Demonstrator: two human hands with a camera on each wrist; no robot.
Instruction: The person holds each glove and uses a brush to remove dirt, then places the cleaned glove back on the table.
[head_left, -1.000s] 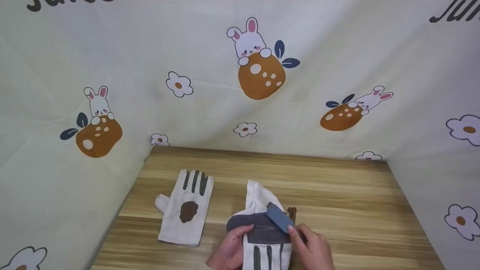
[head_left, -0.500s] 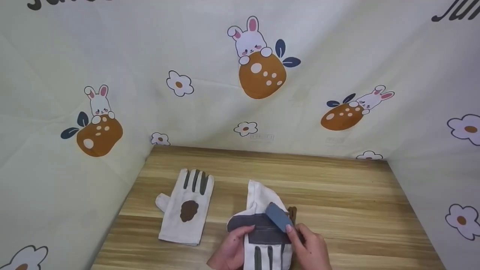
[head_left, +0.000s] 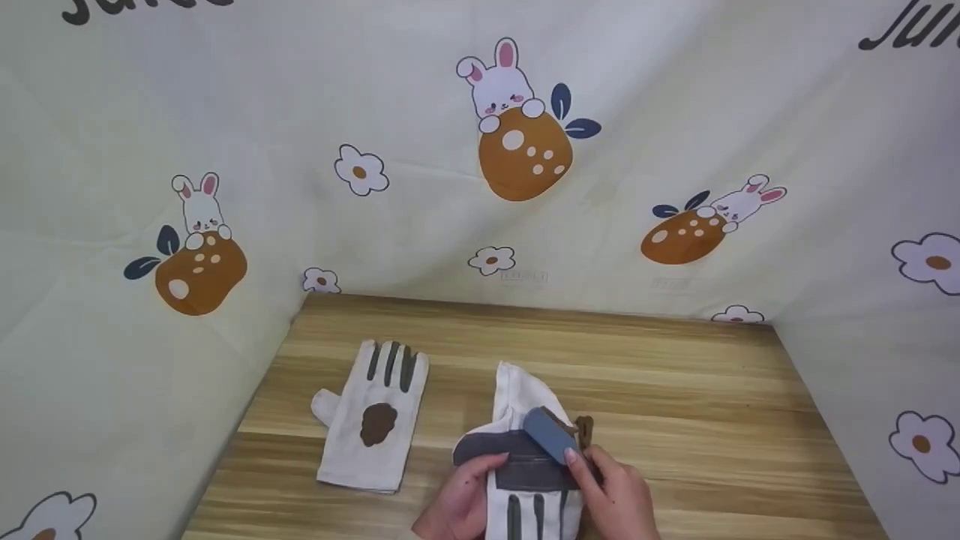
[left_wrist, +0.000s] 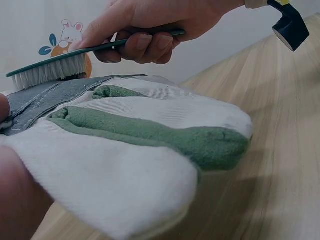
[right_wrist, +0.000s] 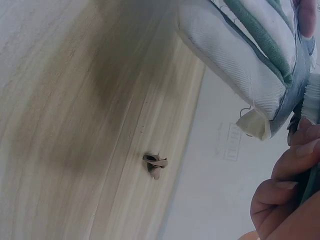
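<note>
My left hand grips a white work glove with its thumb on the dark grey band; the glove's fingers, with green strips, point towards me. My right hand holds a brush by its handle, thumb along its back. White bristles lie against the glove's grey band in the left wrist view. Something dark brown shows beside the bristles, partly hidden by them. In the left wrist view the glove is tilted, its fingertips above the table.
Another white glove lies flat to the left, with a brown patch on it. A small crumpled brown piece lies on the wooden table beyond my right hand. Printed cloth walls enclose the back and sides.
The brush has shifted slightly to the left over the glove, and my right hand with it. A brown strip now shows along the brush's upper edge. The left hand stays put.
</note>
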